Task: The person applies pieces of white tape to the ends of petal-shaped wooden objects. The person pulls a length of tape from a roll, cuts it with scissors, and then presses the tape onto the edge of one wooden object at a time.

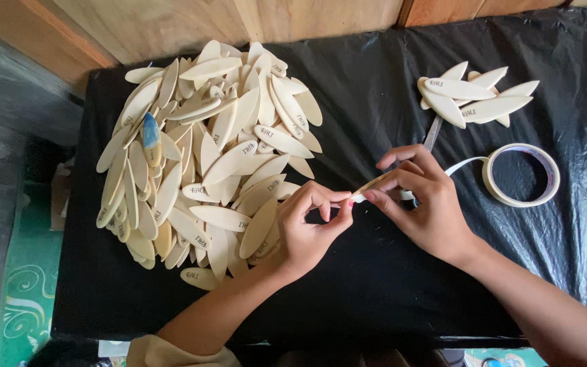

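Surfboard-shaped wooden blank [369, 185], pale, thin, held edge-on between both hands over the black plastic sheet [375, 285]. Left hand [307, 228]: thumb + forefinger pinched on its near tip. Right hand [422, 200]: fingers closed along the far end, where a white tape strip [467, 164] runs off to the masking tape roll [521, 175] lying flat just right of it.

Handling, my read: v. light, stiff, smooth-sanded so a bit slippery; thin enough to snap if bent across the middle. Best held by the pointed ends or the flat faces, light pinch only.

Big heap of like blanks [205, 163] just left of left hand, one with a blue-painted tip [151, 132]. Small stack of blanks [473, 98] at the back right, well apart from the heap. Grey blade-like tool [433, 132] partly hidden behind right hand; can't tell what it is. Wood wall [239, 20] behind.
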